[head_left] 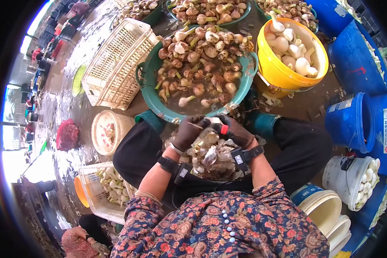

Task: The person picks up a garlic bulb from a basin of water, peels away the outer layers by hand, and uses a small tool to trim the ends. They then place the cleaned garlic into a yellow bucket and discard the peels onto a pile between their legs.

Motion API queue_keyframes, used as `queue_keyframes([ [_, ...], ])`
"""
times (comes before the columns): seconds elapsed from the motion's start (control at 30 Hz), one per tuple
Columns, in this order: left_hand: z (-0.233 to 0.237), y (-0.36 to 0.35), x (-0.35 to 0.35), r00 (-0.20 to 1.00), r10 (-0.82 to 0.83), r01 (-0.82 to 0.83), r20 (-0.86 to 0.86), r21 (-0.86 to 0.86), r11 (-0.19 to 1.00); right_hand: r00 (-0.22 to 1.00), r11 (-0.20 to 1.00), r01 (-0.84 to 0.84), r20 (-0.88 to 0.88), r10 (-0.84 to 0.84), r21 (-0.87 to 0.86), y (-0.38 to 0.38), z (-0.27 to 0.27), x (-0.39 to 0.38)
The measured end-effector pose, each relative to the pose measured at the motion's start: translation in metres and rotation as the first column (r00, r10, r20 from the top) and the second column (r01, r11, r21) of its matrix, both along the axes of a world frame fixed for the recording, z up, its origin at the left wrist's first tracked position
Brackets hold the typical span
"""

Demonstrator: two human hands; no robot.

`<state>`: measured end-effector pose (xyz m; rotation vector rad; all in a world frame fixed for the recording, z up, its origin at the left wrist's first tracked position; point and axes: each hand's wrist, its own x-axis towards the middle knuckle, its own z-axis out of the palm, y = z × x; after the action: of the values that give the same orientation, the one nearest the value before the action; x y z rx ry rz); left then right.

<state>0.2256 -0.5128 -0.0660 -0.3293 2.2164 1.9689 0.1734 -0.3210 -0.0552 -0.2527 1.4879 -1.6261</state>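
Both my hands wear dark gloves and meet just in front of the near rim of a green basin. My left hand is closed on a whitish garlic bulb. Around the other side of the same bulb, my right hand is closed too, with a red band on one finger. The hands partly cover the bulb. Below them, a heap of garlic skins lies between my legs. Brown, unpeeled garlic bulbs sit in murky water in the basin.
A yellow bucket of clean white bulbs stands right of the basin. White crates and a white bucket are at left. Blue buckets and a white bucket of garlic stand at right. Another person's hand shows at lower left.
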Motion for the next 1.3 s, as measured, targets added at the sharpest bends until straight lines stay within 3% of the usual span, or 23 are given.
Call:
queue_keyframes([
  [0.07,0.004,-0.010,-0.001,0.971,0.071,-0.170,0.227,0.452,0.876,0.998,0.949,0.015,-0.046,-0.031,-0.315,-0.003,-0.002,0.001],
  [0.1,0.003,-0.014,0.002,0.972,0.071,-0.169,0.226,0.451,0.876,0.998,0.949,0.015,-0.047,-0.031,-0.316,-0.006,-0.001,0.002],
  [0.17,0.000,-0.017,0.011,0.917,-0.184,0.104,-0.353,-0.235,0.967,0.998,0.937,0.037,-0.042,-0.055,-0.348,-0.011,0.001,0.002],
  [0.2,0.003,-0.013,0.010,0.997,0.078,-0.076,0.007,0.307,0.949,0.974,0.947,0.140,-0.132,-0.184,-0.288,-0.019,-0.004,0.005],
  [0.23,0.006,-0.012,0.011,0.997,0.081,-0.079,0.006,0.306,0.949,0.974,0.948,0.137,-0.133,-0.182,-0.288,-0.018,-0.009,0.007],
  [0.3,0.013,-0.011,0.011,0.965,0.154,-0.248,0.212,0.552,0.796,0.435,0.950,0.295,-0.900,-0.041,0.100,-0.016,-0.010,0.011],
  [0.33,0.008,-0.014,0.011,0.965,0.155,-0.248,0.210,0.554,0.795,0.303,0.957,0.283,-0.953,-0.026,0.064,-0.019,-0.005,0.012],
  [0.4,-0.004,-0.020,0.012,0.987,-0.008,-0.021,0.162,0.177,0.984,0.372,0.959,0.270,-0.928,-0.018,0.090,-0.028,-0.009,0.020],
  [0.5,0.015,-0.009,0.008,0.972,0.115,-0.210,0.205,0.537,0.817,0.394,0.943,0.332,-0.909,-0.133,0.006,-0.034,-0.040,0.019],
  [0.53,0.022,-0.010,0.012,0.984,0.130,-0.174,0.125,0.464,0.868,0.759,0.893,0.441,-0.493,-0.426,-0.093,-0.033,-0.039,0.015],
  [0.57,0.023,-0.011,0.017,0.984,0.127,-0.172,0.127,0.464,0.869,0.818,0.812,0.574,0.116,-0.563,-0.102,-0.031,-0.038,0.012],
  [0.63,0.023,-0.010,0.025,0.999,-0.004,0.006,-0.054,0.031,0.999,0.806,0.814,0.574,0.237,-0.542,-0.091,-0.026,-0.039,0.009],
  [0.7,0.022,-0.009,0.033,0.999,-0.023,0.020,0.041,0.087,0.996,0.556,0.666,0.746,0.573,-0.603,-0.023,-0.033,-0.043,0.011],
  [0.73,0.019,-0.014,0.041,0.994,-0.108,0.106,0.009,0.123,0.987,0.647,0.752,0.583,0.735,-0.202,-0.307,-0.007,-0.089,-0.001],
  [0.77,0.018,-0.017,0.048,0.981,-0.192,0.194,-0.025,0.154,0.969,0.581,0.625,0.680,0.802,-0.140,-0.384,0.002,-0.130,-0.011],
  [0.83,0.029,-0.019,0.052,0.962,-0.271,0.271,0.004,-0.034,0.962,0.443,0.600,0.793,0.771,-0.457,-0.100,-0.007,-0.057,-0.013],
  [0.9,0.031,-0.028,0.049,0.753,-0.526,0.651,0.395,-0.333,0.682,0.584,0.715,0.678,0.717,-0.381,-0.172,-0.008,-0.043,-0.009],
  [0.93,0.034,-0.030,0.046,0.756,-0.525,0.648,0.392,-0.334,0.684,0.545,0.692,0.691,0.778,-0.312,-0.207,-0.005,-0.063,-0.010],
  [1.03,0.042,-0.037,0.040,0.650,-0.466,0.736,0.601,-0.650,0.187,0.499,0.689,0.705,0.807,-0.314,-0.168,-0.001,-0.053,-0.010],
  [1.07,0.037,-0.041,0.038,0.723,-0.466,0.645,0.510,-0.739,0.194,0.493,0.703,0.705,0.777,-0.391,-0.094,-0.002,-0.043,-0.009],
  [1.13,0.038,-0.030,0.021,0.917,-0.285,0.394,0.280,-0.748,0.533,0.595,0.759,0.649,0.653,-0.468,-0.047,-0.013,-0.044,-0.005],
  [1.23,0.014,-0.010,0.003,0.962,-0.262,0.199,-0.079,-0.456,0.868,0.941,0.940,0.339,-0.029,-0.338,0.026,-0.027,-0.031,0.006],
  [1.3,0.000,-0.013,-0.007,0.965,-0.246,0.259,0.094,-0.159,0.953,0.860,0.891,0.450,0.292,-0.417,-0.052,-0.039,-0.032,0.009],
])
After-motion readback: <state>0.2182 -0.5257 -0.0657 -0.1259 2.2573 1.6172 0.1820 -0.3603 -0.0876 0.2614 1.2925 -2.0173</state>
